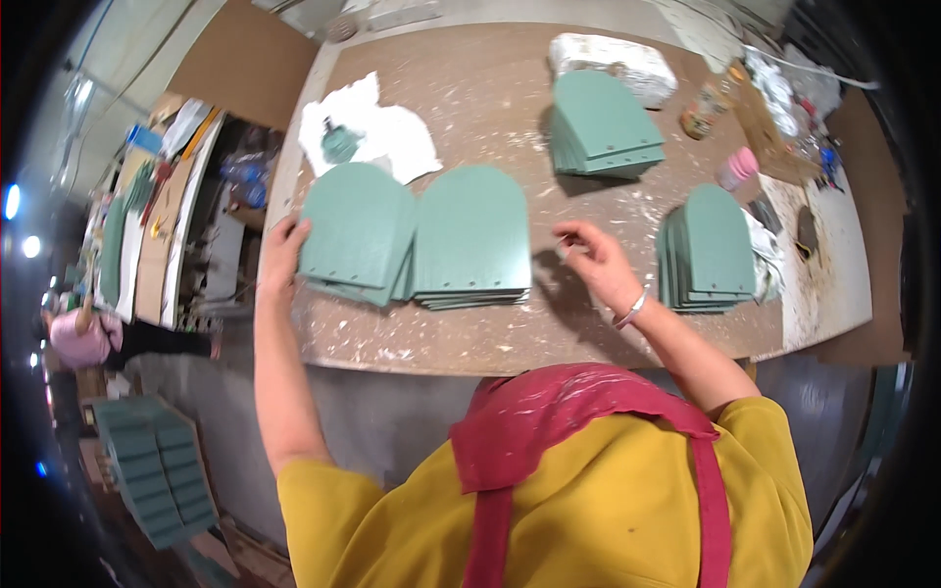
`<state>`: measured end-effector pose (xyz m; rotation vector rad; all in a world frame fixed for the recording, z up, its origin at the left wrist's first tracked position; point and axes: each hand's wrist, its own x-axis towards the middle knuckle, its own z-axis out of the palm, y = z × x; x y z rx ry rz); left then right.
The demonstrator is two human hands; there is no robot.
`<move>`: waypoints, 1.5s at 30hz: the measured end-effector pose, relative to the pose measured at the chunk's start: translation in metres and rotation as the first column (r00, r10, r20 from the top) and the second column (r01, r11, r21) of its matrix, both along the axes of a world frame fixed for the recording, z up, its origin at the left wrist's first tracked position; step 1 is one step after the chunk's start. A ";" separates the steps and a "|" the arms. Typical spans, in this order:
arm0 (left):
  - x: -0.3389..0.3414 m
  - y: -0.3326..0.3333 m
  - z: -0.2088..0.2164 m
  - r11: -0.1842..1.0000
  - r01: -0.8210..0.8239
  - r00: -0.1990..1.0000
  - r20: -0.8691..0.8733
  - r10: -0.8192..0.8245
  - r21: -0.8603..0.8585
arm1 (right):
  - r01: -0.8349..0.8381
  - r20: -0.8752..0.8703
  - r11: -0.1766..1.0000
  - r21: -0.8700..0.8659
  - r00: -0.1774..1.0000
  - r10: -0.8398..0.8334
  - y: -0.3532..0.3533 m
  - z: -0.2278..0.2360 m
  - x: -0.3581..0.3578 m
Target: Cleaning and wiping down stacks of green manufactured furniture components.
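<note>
1. Left panel stack (pixel 355 225): green, round-topped panels with small dark dots along the straight near edge. It lies directly right of the left hand's fingers; its lower panels stick out unevenly.
2. Left hand (pixel 282 253): the fingers are slightly bent and touch the stack's left edge. Whether they grip it cannot be told.
3. Right hand (pixel 600 263): the thumb and forefinger are almost together, the other fingers curled, above the table (pixel 441 341). Whether anything small is held between the tips cannot be told. A bracelet (pixel 633 310) circles the wrist, behind the fingers.
4. Middle panel stack (pixel 472 230): just left of the right fingers and apart from them, beside the left panel stack.
5. Far panel stack (pixel 603 113): beyond the right fingers, in front of a white block (pixel 642 71).
6. Right panel stack (pixel 720 240): to the right of the right fingers, well apart from them.
7. White cloth (pixel 397 132): beyond the left fingers and to their right, bearing a small green object (pixel 340 144).
8. Bottle (pixel 704 110) and pink-topped jar (pixel 739 167): beyond the right fingers and to their right.
</note>
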<state>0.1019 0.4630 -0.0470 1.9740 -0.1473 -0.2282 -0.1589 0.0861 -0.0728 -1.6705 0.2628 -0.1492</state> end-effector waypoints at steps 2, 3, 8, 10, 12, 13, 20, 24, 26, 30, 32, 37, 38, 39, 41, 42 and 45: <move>0.003 0.004 0.006 0.998 -0.001 1.000 -0.014 0.000 -0.070 | 0.008 -0.022 0.997 0.072 1.000 -0.006 0.002 0.001 -0.016; -0.003 0.002 0.018 0.994 0.008 1.000 -0.024 -0.010 -0.111 | 0.006 -0.064 0.985 0.173 0.998 0.006 0.004 0.009 -0.025; -0.054 -0.070 0.041 0.974 0.058 0.990 -0.112 -0.085 -0.218 | -0.006 0.034 0.992 -0.125 0.999 0.010 0.002 0.036 -0.077; -0.067 -0.093 0.029 0.975 0.075 0.982 -0.153 -0.108 -0.207 | 0.032 0.039 0.990 -0.136 0.999 -0.027 -0.005 0.047 -0.093; -0.071 -0.104 0.021 0.979 0.176 0.978 -0.091 -0.186 -0.105 | 0.038 0.085 0.953 -0.300 0.996 -0.013 -0.023 0.059 -0.110; -0.075 -0.106 0.017 0.972 0.234 0.972 -0.026 -0.234 0.001 | 0.069 0.101 0.933 -0.353 0.994 -0.035 -0.036 0.066 -0.119; -0.092 -0.133 0.024 0.725 0.096 0.790 0.391 -0.473 0.682 | 0.711 0.222 0.703 -0.007 0.687 -0.692 -0.164 0.057 -0.196; -0.125 -0.173 0.017 0.755 0.170 0.803 0.355 -0.479 0.634 | 0.693 -0.007 0.719 0.052 0.720 -0.694 -0.208 0.001 -0.220; -0.150 -0.193 0.023 0.548 0.046 0.829 0.274 -0.488 0.835 | 0.625 -0.046 0.771 0.124 0.780 -0.625 -0.208 -0.011 -0.214; -0.163 -0.210 0.014 0.515 -0.119 0.748 0.418 -0.515 0.849 | 0.409 -0.083 0.897 0.167 0.913 -0.400 -0.202 -0.010 -0.207; -0.190 -0.248 0.009 0.737 0.081 0.674 0.508 -0.537 0.671 | 0.355 -0.055 0.913 0.199 0.935 -0.351 -0.214 -0.018 -0.208; -0.309 -0.381 -0.015 0.917 0.293 0.863 -0.338 -0.375 -0.270 | 0.191 -0.195 0.933 0.305 0.971 -0.135 -0.217 -0.007 -0.200; -0.323 -0.399 -0.014 0.904 0.203 0.758 -0.524 -0.388 -0.376 | 0.199 -0.139 0.947 0.251 0.976 -0.168 -0.215 -0.018 -0.199; -0.321 -0.400 -0.037 0.841 0.265 0.657 -0.550 -0.515 -0.471 | 0.197 -0.076 0.960 0.200 0.980 -0.185 -0.212 -0.025 -0.196; -0.335 -0.410 -0.028 0.869 0.319 0.767 -0.436 -0.472 -0.378 | 0.167 -0.075 0.979 0.116 0.984 -0.159 -0.208 -0.023 -0.195; -0.333 -0.404 -0.039 0.855 0.348 0.762 -0.415 -0.497 -0.385 | 0.127 -0.064 0.987 0.102 0.991 -0.121 -0.205 -0.023 -0.195; -0.330 -0.388 -0.031 0.877 0.292 0.777 -0.439 -0.450 -0.382 | 0.089 -0.070 0.989 0.115 0.994 -0.081 -0.187 -0.018 -0.189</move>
